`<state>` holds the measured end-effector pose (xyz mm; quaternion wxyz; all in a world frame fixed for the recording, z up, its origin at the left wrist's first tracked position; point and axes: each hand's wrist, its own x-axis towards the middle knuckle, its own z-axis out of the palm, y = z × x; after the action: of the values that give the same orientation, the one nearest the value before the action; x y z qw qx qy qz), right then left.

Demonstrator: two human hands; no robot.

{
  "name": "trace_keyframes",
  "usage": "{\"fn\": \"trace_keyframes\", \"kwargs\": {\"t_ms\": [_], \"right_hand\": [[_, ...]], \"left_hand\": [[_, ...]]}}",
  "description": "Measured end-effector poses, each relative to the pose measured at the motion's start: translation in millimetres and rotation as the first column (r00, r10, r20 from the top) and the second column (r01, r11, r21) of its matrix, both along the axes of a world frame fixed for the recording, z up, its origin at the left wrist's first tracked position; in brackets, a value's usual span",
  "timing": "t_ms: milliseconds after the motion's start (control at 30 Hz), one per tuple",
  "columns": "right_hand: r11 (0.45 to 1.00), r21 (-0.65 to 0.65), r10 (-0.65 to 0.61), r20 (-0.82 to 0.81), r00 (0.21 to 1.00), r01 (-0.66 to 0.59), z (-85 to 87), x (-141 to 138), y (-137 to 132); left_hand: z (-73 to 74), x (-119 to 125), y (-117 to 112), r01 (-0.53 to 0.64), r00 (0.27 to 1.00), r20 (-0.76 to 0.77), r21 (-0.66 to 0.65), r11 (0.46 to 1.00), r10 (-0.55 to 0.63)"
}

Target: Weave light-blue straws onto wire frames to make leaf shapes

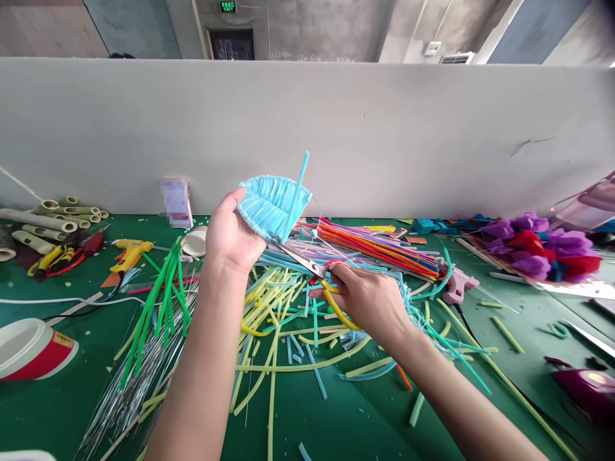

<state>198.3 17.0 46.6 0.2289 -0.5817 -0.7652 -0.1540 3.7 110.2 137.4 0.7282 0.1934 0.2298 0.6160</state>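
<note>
Raised above the table, a light-blue fuzzy leaf-shaped piece made of pipe cleaners [271, 205] rests in my left hand [233, 234], whose fingers are closed around its left and lower edge. One blue strand stands up from its right side. My right hand [368, 298] grips a pair of scissors [334, 304] with red and yellow handles. The blades point up and left, with their tips at the lower edge of the blue piece. Whether a strand lies between the blades I cannot tell.
Loose pipe cleaners [403, 248] in several colours cover the middle of the green table [355, 422]. A yellow glue gun [127, 256], pliers [62, 256] and bamboo tubes [45, 224] lie left. At right are a pink glue gun [459, 285] and purple-red flowers [548, 246]. A white partition [384, 141] stands behind.
</note>
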Motion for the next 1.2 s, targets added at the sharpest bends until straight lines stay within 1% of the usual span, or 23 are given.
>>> {"fn": "trace_keyframes", "kwargs": {"t_ms": [100, 300, 500, 600, 667, 733, 833, 933, 1000, 1067, 1200], "right_hand": [[1.000, -0.007, -0.003, 0.004, 1.000, 0.003, -0.8, -0.6, 0.6], [0.999, 0.053, 0.004, 0.030, 1.000, -0.006, -5.7, -0.9, 2.2], [0.997, -0.017, 0.071, -0.027, 0.997, -0.072, -6.4, -3.0, 1.1], [0.996, -0.047, 0.077, -0.064, 0.995, -0.080, -6.8, -6.0, -0.3], [0.994, -0.088, 0.064, -0.086, 0.994, -0.071, -7.9, -8.6, -1.2], [0.984, -0.158, 0.058, -0.127, 0.990, -0.078, -9.5, -12.0, -2.2], [0.955, -0.269, 0.061, -0.230, 0.971, -0.124, -12.8, -18.6, -3.1], [0.930, -0.341, 0.031, -0.292, 0.956, -0.134, -17.9, -26.3, -3.1], [0.927, -0.360, 0.002, -0.264, 0.965, -0.101, -22.9, -31.1, -2.8], [0.933, -0.355, -0.020, -0.193, 0.981, -0.051, -29.2, -34.8, -2.5], [0.952, -0.305, -0.047, -0.081, 0.996, 0.021, -42.7, -36.5, -0.7]], "left_hand": [[0.0, 1.0, -0.7, -0.015, 1.000, 0.000, 0.007, 1.000, 0.015], [-1.1, 1.0, -0.8, -0.011, 1.000, -0.006, 0.014, 1.000, 0.011], [-2.1, 0.9, 1.6, -0.039, 0.999, -0.001, 0.033, 0.999, 0.039], [-2.0, 1.5, 1.6, -0.051, 0.999, 0.001, 0.031, 0.998, 0.051], [-2.4, 1.9, 1.4, -0.047, 0.999, -0.002, 0.043, 0.998, 0.047], [-3.6, 2.2, 1.7, -0.029, 0.999, -0.014, 0.079, 0.996, 0.030], [-7.0, 2.8, 4.0, -0.017, 0.998, -0.051, 0.135, 0.991, 0.024], [-11.4, 4.1, 8.1, -0.024, 0.996, -0.079, 0.125, 0.992, 0.034], [-14.1, 5.3, 10.9, -0.012, 0.996, -0.088, 0.094, 0.996, 0.020], [-16.0, 6.6, 13.0, 0.004, 0.995, -0.096, 0.067, 0.998, 0.002], [-18.1, 7.7, 15.4, 0.004, 0.994, -0.108, 0.042, 0.999, 0.000]]}}
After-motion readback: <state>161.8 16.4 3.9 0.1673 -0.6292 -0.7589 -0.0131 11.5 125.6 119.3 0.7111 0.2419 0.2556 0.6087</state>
